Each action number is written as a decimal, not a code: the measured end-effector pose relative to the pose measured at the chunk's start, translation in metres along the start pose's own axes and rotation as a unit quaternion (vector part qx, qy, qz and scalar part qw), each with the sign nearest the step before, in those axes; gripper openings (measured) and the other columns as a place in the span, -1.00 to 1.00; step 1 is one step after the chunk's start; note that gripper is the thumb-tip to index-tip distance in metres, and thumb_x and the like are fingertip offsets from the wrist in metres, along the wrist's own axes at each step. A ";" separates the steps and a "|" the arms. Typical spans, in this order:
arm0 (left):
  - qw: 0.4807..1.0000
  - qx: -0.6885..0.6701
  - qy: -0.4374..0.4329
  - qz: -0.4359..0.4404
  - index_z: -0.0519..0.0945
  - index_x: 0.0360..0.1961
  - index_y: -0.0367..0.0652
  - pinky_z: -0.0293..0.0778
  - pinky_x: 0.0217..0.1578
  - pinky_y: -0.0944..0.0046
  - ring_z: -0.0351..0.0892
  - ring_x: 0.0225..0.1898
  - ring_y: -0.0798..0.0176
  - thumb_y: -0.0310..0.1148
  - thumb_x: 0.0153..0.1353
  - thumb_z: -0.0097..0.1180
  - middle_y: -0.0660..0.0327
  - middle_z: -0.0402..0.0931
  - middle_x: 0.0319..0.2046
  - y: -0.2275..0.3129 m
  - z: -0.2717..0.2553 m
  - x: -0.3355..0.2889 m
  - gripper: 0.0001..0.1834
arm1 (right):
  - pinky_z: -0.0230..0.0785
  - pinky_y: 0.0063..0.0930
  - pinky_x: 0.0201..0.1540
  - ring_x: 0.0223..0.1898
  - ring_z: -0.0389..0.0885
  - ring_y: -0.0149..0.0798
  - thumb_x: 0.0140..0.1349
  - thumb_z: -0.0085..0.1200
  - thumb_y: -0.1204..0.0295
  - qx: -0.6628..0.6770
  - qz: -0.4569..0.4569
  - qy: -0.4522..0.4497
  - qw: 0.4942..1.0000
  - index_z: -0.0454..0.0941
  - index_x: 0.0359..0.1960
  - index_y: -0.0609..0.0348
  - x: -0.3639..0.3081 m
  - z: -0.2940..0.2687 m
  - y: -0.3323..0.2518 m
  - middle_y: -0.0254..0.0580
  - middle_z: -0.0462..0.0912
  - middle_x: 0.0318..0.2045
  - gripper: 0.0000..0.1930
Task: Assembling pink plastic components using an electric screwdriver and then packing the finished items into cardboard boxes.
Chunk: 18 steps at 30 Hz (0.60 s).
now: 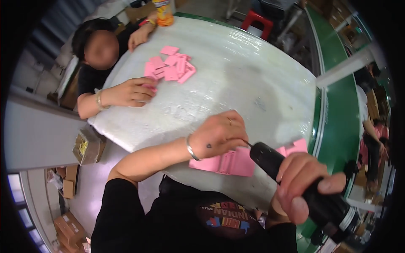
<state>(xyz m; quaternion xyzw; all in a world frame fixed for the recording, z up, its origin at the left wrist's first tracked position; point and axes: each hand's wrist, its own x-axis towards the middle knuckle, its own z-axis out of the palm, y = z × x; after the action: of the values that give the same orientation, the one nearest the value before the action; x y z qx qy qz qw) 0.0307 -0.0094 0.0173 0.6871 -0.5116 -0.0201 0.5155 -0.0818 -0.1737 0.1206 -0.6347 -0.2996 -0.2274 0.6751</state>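
Note:
My right hand [306, 181] is wrapped round a black electric screwdriver [270, 159], which tilts up and to the left. Its thin bit reaches the fingertips of my left hand [223, 134]. The left fingers are pinched together at the bit's tip; whatever they hold is hidden or too small to make out. Just below that hand lies a flat pink plastic part [242, 163] with a ribbed strip [225, 162] along its middle. Another pink piece [297, 146] rests beyond the screwdriver, partly covered by it.
Pink plastic pieces [171, 72] lie heaped on the film-covered white table [206, 50]. At the left, a co-worker's hand [130, 92] touches one of them. An orange bottle [163, 14] stands at the far edge. A green bench [333, 105] runs along the right; a red stool [257, 23] stands behind.

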 end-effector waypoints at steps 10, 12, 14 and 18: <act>0.980 0.185 0.049 -0.047 0.69 -0.30 -0.13 0.49 -0.13 0.16 0.59 -0.15 0.06 -0.33 0.00 0.31 0.12 0.65 -0.34 -0.038 -0.078 0.000 -0.79 | 0.15 -0.52 -0.36 -0.62 0.30 -0.46 0.05 0.00 0.49 0.043 -0.001 0.135 0.990 0.28 -0.04 0.03 -0.004 0.003 0.004 -0.41 0.30 -0.66 -0.61; 0.943 0.268 0.005 -0.197 0.68 -0.32 -0.16 0.50 -0.18 0.21 0.62 -0.22 0.08 -0.35 0.01 0.28 0.08 0.64 -0.36 -0.080 -0.140 -0.003 -0.80 | 0.15 -0.51 -0.34 -0.62 0.29 -0.46 0.04 -0.03 0.50 0.042 0.004 0.148 0.988 0.27 -0.04 0.07 -0.009 0.002 0.001 -0.40 0.29 -0.66 -0.61; 0.857 0.400 0.001 -0.325 0.66 -0.36 -0.20 0.49 -0.24 0.23 0.61 -0.30 0.06 -0.35 -0.03 0.30 0.07 0.63 -0.39 -0.090 -0.178 0.003 -0.80 | 0.15 -0.51 -0.34 -0.62 0.29 -0.46 0.04 -0.03 0.50 0.048 0.011 0.154 0.987 0.27 -0.04 0.08 -0.012 0.001 0.001 -0.40 0.29 -0.66 -0.61; 0.875 0.349 -0.098 -0.321 0.65 -0.29 -0.17 0.47 -0.27 0.22 0.59 -0.32 0.07 -0.34 -0.09 0.34 0.08 0.62 -0.35 -0.113 -0.195 -0.005 -0.71 | 0.15 -0.51 -0.34 -0.62 0.28 -0.47 0.03 -0.03 0.50 0.054 0.036 0.170 0.983 0.26 -0.04 0.11 -0.014 0.000 0.004 -0.40 0.27 -0.66 -0.61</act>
<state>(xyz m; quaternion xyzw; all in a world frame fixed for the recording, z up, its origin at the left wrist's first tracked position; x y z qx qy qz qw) 0.2135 0.1226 0.0240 0.9434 -0.2844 -0.0720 0.1546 -0.0889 -0.1746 0.1086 -0.5597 -0.1693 -0.2912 0.7571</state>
